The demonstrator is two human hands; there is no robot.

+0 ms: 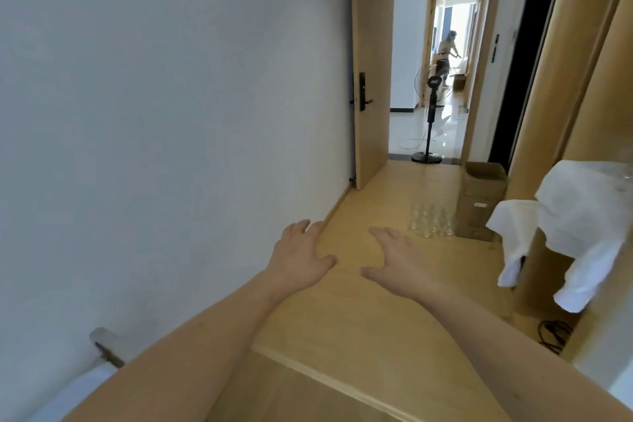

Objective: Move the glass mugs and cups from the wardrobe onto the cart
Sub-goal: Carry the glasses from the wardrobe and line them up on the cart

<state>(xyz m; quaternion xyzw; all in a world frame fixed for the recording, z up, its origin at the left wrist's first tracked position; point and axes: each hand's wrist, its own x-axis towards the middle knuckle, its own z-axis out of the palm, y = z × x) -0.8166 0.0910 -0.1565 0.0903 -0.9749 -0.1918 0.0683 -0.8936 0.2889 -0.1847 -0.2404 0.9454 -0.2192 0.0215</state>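
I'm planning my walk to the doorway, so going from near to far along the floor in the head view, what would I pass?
Right hand → cluster of clear glasses on the floor → open cardboard box → standing fan at the doorway → person in the far room.

glasses (432, 223): a blurred clear cluster on the floor just beside the cardboard box (479, 202); their number and kind cannot be told
white cloth (579, 216): hides the surface it is draped over, beyond the cardboard box; the right edge cuts it off
glass on the cloth (627, 168): only a faint clear shape at the right edge
distant person (446, 55): far beyond the cardboard box, through two doorways, too small to tell what they hold
cable (553, 336): partly hidden behind a wooden panel
both forearms: cut off by the bottom edge
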